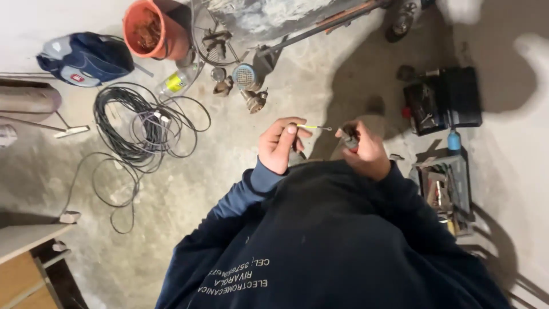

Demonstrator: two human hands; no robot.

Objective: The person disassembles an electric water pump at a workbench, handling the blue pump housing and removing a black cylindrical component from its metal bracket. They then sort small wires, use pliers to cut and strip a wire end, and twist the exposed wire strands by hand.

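Left hand pinches thin yellow-sleeved wire at chest height; right hand closed around red-handled pliers. Wire looks light, springy, easily bent; best held by the sleeve, near the bare tip

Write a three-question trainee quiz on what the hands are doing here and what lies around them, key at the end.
1. True or false: the left hand pinches a thin yellow-sleeved wire between thumb and fingers.
2. What does the right hand grip?
A. a red-handled hand tool
B. a paint roller
C. a glass jar
3. Fill in: the coil of black cable lies on the concrete floor on the person's ____ side.

Key: 1 true; 2 A; 3 left. Also in view: an orange bucket beyond the coil and an open toolbox on the right.
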